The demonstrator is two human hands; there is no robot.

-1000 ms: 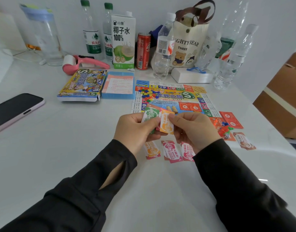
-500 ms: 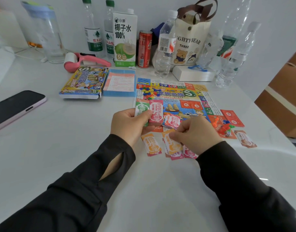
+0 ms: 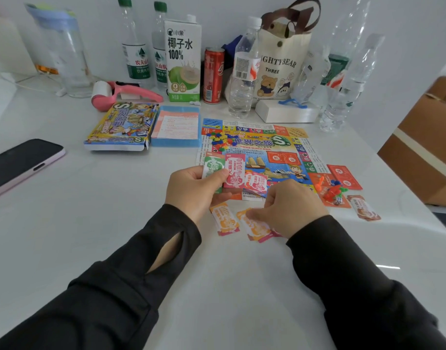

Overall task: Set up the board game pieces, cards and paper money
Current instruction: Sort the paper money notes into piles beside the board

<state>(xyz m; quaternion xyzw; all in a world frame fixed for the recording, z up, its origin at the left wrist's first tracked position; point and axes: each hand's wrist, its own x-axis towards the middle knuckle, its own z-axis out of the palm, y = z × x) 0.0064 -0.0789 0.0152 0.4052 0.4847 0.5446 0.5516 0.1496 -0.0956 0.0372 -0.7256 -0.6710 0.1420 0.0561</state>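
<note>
Sleeves: black; both forearms reach in from the near edge over the white table (image 3: 90,210).
Right hand (image 3: 292,208): palm down, knuckles up, fingers curled, tips on the orange note (image 3: 256,224); the thumb is hidden, so pinch or mere press cannot be told.
Orange note: flat on a pink-edged pile, just beside a second orange-topped pile (image 3: 224,218) to its left.
Left hand (image 3: 191,188): raised at the board's near edge, thumb on top, fingers curled beneath, gripping fanned paper money, with the pink note (image 3: 234,170) in front and the green note (image 3: 213,165) behind.
Board (image 3: 280,152): flat beyond the hands.
Tokens (image 3: 333,192): heaped on red cards (image 3: 344,176), right of the board.
Game box (image 3: 123,126): left of the board, beside a blue rule sheet (image 3: 176,126).
</note>
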